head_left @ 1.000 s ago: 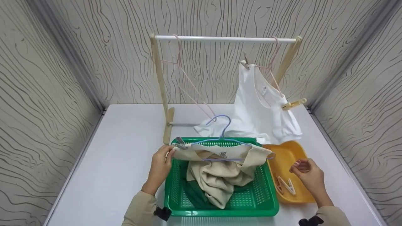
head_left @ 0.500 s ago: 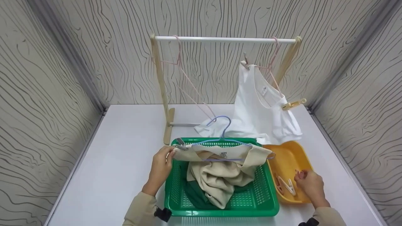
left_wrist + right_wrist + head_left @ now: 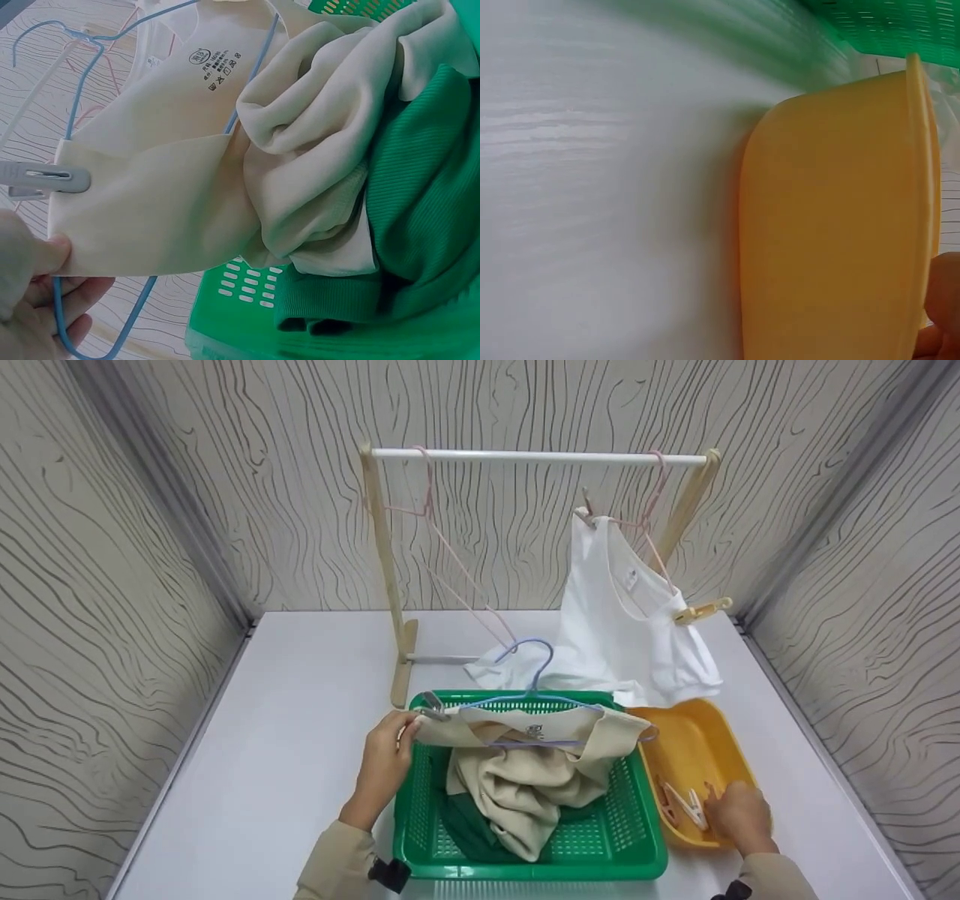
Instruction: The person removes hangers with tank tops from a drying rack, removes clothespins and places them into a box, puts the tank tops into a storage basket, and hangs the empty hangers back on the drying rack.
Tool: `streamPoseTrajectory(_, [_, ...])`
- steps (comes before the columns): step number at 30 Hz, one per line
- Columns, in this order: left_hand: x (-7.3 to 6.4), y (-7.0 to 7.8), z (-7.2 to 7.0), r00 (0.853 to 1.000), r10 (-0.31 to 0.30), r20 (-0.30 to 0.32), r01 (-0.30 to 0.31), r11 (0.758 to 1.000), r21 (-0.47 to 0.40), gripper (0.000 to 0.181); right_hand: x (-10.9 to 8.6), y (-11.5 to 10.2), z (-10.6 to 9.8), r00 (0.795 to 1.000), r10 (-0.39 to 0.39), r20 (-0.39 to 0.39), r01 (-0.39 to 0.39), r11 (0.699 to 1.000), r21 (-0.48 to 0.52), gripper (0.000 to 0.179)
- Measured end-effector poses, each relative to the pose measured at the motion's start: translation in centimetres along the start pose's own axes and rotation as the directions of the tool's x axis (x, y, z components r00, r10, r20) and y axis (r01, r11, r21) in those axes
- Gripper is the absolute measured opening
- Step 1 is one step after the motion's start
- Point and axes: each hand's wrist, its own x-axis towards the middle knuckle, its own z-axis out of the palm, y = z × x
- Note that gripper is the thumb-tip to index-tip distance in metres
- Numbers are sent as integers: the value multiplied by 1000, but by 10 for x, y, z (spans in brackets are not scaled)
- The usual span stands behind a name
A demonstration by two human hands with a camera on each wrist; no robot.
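Note:
My left hand [image 3: 386, 754] pinches the shoulder edge of a beige shirt [image 3: 517, 780] on a blue hanger [image 3: 534, 675]. In the left wrist view the thumb lies on the cloth and the fingers are behind it, by the blue wire. A grey clothespin [image 3: 49, 178] clips that shoulder just above the thumb. The shirt's body lies bunched in the green basket [image 3: 532, 871]. My right hand [image 3: 741, 814] is low in the yellow tray [image 3: 697, 735], and a pinkish-brown clothespin [image 3: 710, 790] sticks out at its fingertips. The fingers' undersides are hidden.
Beside the right hand lie a white clothespin [image 3: 694, 808] and a brown clothespin [image 3: 667, 799]. Behind the basket stands a rack with a white rail [image 3: 525, 455]. From it hang a pink hanger [image 3: 454, 547] and a clipped white shirt [image 3: 600, 607]. Dark green cloth [image 3: 469, 825] lies under the beige shirt.
My right hand has moved down into the yellow tray from above it, and the pinkish-brown clothespin now shows beside its fingers. The left hand and the beige shirt have stayed put.

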Motion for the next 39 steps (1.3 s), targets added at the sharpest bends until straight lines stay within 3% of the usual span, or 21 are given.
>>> streamPoseTrajectory(6, [0,1,0,1000,13,-1,-13,1000,9,17,2,4,3,999,27,40,-27,1000,-11,34])
streamPoseTrajectory(14, [1,0,-1,999,36,-17,-35,999,8,16,0,11,6,999,-53,-4,53,997,-54,31])
streamPoseTrajectory(19, [1,0,-1,998,55,-29,-54,998,14,16,-1,11,3,999,-48,12,49,997,-67,32])
streamPoseTrajectory(28, [1,2,-1,998,52,-25,-52,999,12,16,-6,-2,-11,998,-57,-19,57,998,8,23])
streamPoseTrajectory(39, [0,3,-2,1000,25,-6,-25,1000,-10,16,-14,-29,-22,987,-143,-71,142,990,-14,45])
